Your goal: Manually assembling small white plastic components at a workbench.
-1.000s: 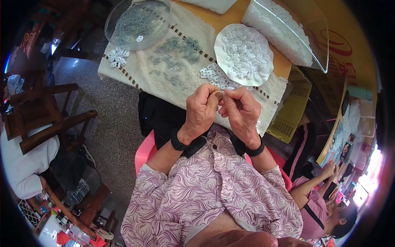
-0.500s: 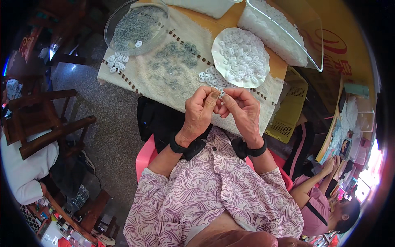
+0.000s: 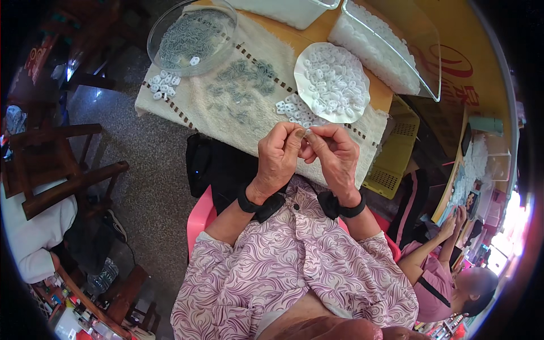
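Above the towel's near edge, my left hand (image 3: 277, 158) and my right hand (image 3: 338, 161) meet fingertip to fingertip. Both are closed in a pinch on one small white plastic piece (image 3: 308, 131), mostly covered by the thumbs. Whether a grey part sits in it cannot be made out. Just beyond my fingers, loose white two-holed pieces (image 3: 294, 107) lie beside a scalloped white plate (image 3: 302, 56) heaped with the same kind. Slim grey spring-like parts (image 3: 243, 76) are scattered over the beige towel (image 3: 187, 93).
A clear round bowl (image 3: 231, 42) of grey parts stands far left, near a small white pile (image 3: 163, 83). A clear bin (image 3: 377, 48) of white pieces stands far right. A yellow crate (image 3: 391, 164) sits beside the table. At right, another person (image 3: 436, 277) works.
The white piece, plainer between my fingertips before, is now mostly hidden by my thumbs. Both hands stay together in nearly the same place; the whole view has shifted slightly.
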The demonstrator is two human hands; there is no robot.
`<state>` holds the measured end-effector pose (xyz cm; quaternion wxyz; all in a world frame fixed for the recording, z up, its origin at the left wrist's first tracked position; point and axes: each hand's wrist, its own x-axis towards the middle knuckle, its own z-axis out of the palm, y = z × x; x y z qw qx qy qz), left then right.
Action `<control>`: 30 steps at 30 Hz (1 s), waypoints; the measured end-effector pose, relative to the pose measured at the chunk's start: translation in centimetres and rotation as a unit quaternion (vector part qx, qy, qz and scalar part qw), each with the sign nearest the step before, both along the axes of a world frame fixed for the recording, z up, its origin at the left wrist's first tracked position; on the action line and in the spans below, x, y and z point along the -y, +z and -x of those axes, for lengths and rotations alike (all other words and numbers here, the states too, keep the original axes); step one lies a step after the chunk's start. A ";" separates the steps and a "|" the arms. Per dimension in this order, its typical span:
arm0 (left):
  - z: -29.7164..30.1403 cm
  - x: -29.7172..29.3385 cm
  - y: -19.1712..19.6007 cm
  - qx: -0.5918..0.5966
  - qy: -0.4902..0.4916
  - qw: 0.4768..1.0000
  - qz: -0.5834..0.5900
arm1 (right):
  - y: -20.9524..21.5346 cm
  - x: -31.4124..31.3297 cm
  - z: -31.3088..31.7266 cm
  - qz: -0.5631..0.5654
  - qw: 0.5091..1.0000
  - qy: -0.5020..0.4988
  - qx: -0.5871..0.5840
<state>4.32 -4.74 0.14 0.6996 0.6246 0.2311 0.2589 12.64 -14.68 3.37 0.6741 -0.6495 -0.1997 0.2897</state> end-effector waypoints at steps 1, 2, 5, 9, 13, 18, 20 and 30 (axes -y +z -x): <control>0.0 0.0 0.2 0.002 0.000 1.000 0.000 | 0.0 0.0 0.0 -0.002 1.000 -0.013 -0.001; 0.0 -0.1 0.5 0.018 -0.004 0.999 0.039 | 0.2 0.0 -0.1 -0.001 1.000 -0.013 0.001; 0.1 -0.2 0.6 0.042 -0.023 0.993 0.104 | 0.7 0.1 -0.6 0.009 0.999 -0.024 -0.046; 0.4 -0.6 0.3 0.036 -0.074 0.985 0.153 | 0.7 0.2 -0.6 -0.003 0.997 -0.026 -0.074; 0.5 -0.7 0.4 0.020 -0.094 0.982 0.162 | 0.6 0.3 -0.5 -0.011 0.997 -0.023 -0.073; 0.5 -0.7 -0.2 0.026 -0.100 0.975 0.196 | 0.5 0.6 -0.2 0.018 0.999 -0.016 -0.027; 0.3 -0.6 -0.2 0.031 -0.099 0.974 0.203 | 0.5 0.7 0.0 0.032 0.999 -0.018 -0.016; 0.4 -0.7 -0.4 0.044 -0.112 0.951 0.284 | 1.1 0.8 0.2 0.065 0.989 0.008 0.130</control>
